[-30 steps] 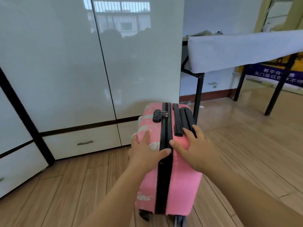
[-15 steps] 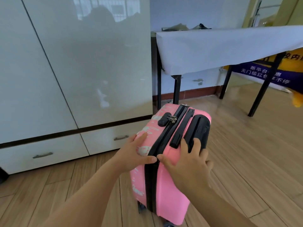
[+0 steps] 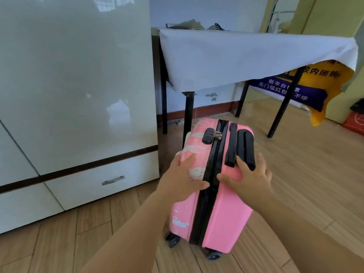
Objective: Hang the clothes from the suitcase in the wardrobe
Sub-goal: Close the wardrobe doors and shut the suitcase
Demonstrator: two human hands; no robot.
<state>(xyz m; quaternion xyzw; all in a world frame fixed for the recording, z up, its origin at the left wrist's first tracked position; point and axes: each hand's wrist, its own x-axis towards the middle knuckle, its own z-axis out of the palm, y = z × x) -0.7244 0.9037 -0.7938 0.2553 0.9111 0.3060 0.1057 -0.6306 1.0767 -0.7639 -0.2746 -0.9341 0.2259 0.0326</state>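
Observation:
A pink suitcase [image 3: 218,217] with a black zip band stands upright on its wheels on the wooden floor, zipped closed, so no clothes show. My left hand [image 3: 184,177] lies on its top left side, fingers spread over the white rabbit print. My right hand [image 3: 250,179] lies on the top right side beside the black handle [image 3: 245,148], thumb near the zip. The white glossy wardrobe [image 3: 78,85] stands to the left with its doors closed.
A drawer with a metal handle [image 3: 113,180] runs along the wardrobe's base. A table under a white cloth [image 3: 236,58] stands just behind the suitcase on black legs. A yellow and blue banner [image 3: 295,89] and a red bag [image 3: 354,123] sit at the far right.
The suitcase has shifted to the right, away from the wardrobe front and towards the table, with both hands staying on its top. The view has swung right.

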